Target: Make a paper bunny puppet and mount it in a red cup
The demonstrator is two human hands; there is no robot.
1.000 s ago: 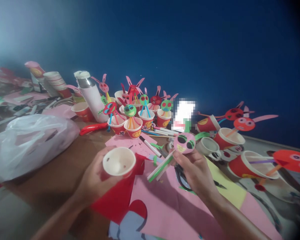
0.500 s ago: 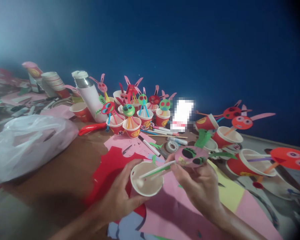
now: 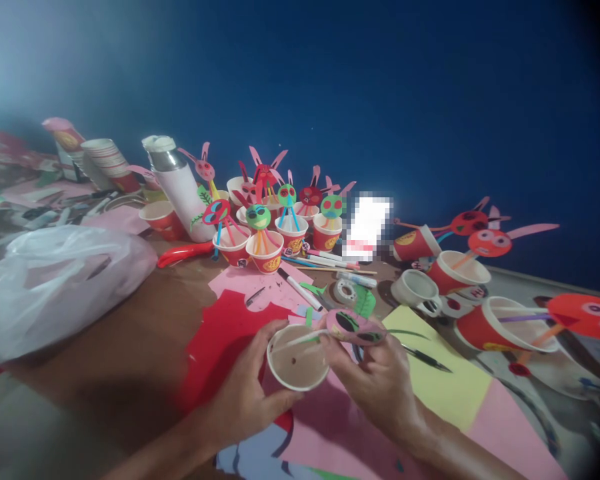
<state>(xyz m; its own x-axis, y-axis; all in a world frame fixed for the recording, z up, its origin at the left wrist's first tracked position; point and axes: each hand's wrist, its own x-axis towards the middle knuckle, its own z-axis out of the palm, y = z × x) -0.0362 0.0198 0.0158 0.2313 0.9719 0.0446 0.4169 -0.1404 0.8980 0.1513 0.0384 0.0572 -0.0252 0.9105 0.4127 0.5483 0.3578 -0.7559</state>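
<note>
My left hand (image 3: 250, 387) wraps around a paper cup (image 3: 300, 377), tilted so that its open mouth faces me. A small dark hole shows in its inner wall. Between the thumb and fingers of my right hand (image 3: 375, 380) is a paper puppet (image 3: 355, 325) with a pink face, dark eyes with green lashes and green leaf-like ears. Its pale straws reach over the cup's rim into the cup. The lower ends of the straws are hard to make out against the wall. Pink paper (image 3: 340, 433) and red paper (image 3: 220, 340) lie beneath my hands.
Finished cup puppets (image 3: 265, 247) stand at the back, others at the right (image 3: 505, 320). Around them are a white mug (image 3: 415, 290), a tape roll (image 3: 345, 291), a black pen (image 3: 427, 358), a leaning white flask (image 3: 180, 193), a plastic bag (image 3: 65, 287) and stacked cups (image 3: 110, 163).
My right hand has moved left and toward the cup, bringing the puppet closer. The straws now reach further into the cup. My left hand keeps its hold, and the white mug is less covered.
</note>
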